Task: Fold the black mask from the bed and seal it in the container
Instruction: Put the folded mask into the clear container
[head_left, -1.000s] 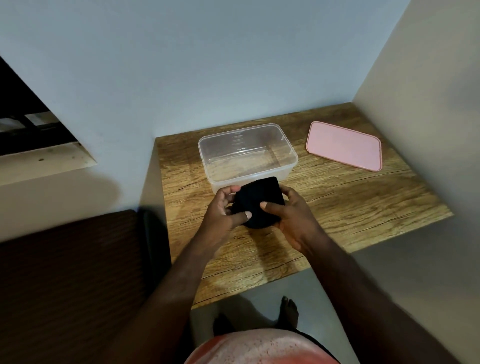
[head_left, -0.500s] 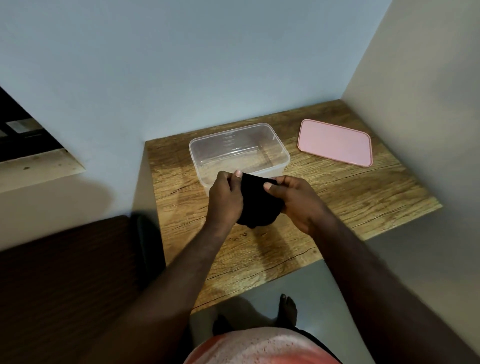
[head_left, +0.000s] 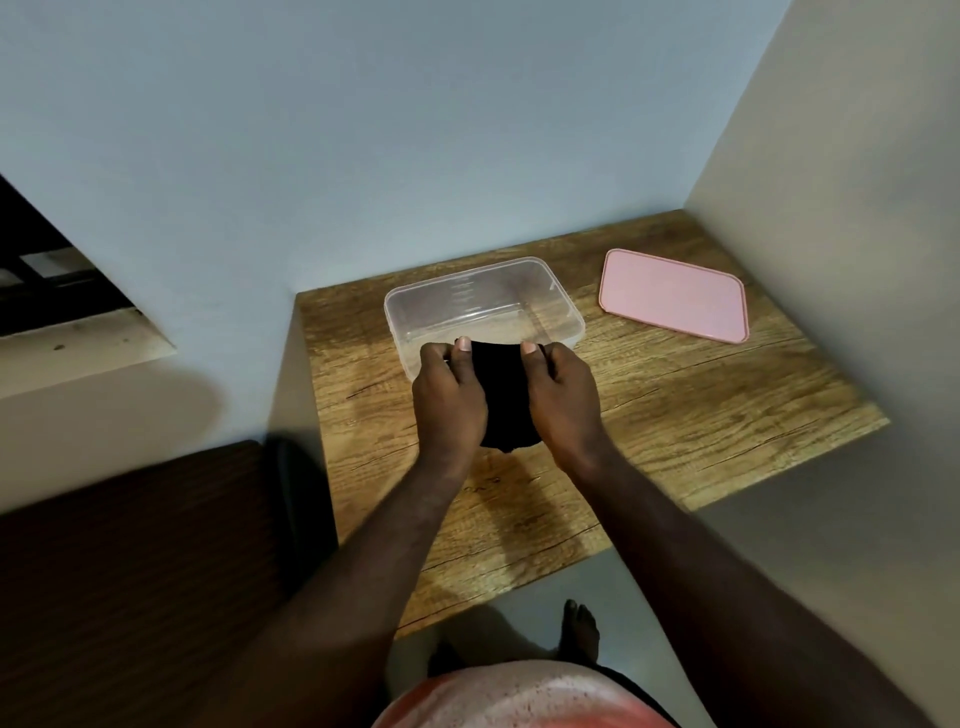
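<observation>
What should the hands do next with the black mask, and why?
Probably move the black mask forward a little and lower it into the clear container. Both the left hand and right hand pinch it, folded, at the near rim; the container stands open, and the pink lid lies apart on the table.

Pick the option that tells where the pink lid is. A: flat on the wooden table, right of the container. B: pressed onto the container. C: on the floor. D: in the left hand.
A: the pink lid lies flat on the table, apart from the open container, while the left hand and right hand both hold the black mask.
</observation>
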